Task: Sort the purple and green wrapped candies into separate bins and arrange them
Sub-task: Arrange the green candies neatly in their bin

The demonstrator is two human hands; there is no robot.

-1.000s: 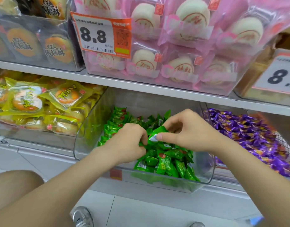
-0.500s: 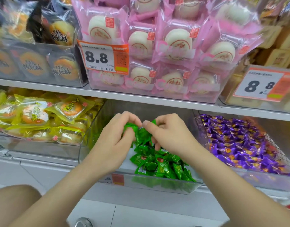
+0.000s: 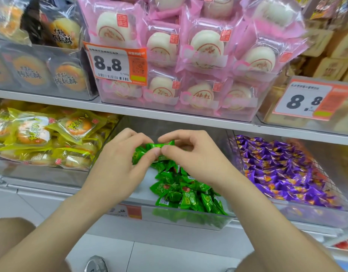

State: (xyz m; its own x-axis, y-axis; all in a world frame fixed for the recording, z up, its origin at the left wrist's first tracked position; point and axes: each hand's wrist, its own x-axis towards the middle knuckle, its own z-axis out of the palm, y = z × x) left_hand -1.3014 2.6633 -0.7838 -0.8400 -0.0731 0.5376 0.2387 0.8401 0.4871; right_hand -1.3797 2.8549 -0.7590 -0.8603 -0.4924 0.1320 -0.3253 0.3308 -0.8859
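A clear plastic bin (image 3: 188, 217) on the lower shelf holds a heap of green wrapped candies (image 3: 185, 195). My left hand (image 3: 120, 165) and my right hand (image 3: 192, 156) meet over its back half. Both pinch a small bunch of green candies (image 3: 159, 146) between thumbs and fingertips, lifted slightly above the heap. To the right, a second bin (image 3: 298, 212) is filled with purple wrapped candies (image 3: 283, 171). My hands hide the candies at the back of the green bin.
A bin of yellow-wrapped pastries (image 3: 41, 136) stands left of the green bin. The shelf board (image 3: 169, 114) above carries pink-wrapped buns (image 3: 188, 55) and an 8.8 price tag (image 3: 116, 64), close over my hands. White floor tiles (image 3: 159, 254) lie below.
Both hands have risen from the front of the heap toward the bin's back, carrying green candies between them. The camera has tilted upward, showing more of the upper shelf.
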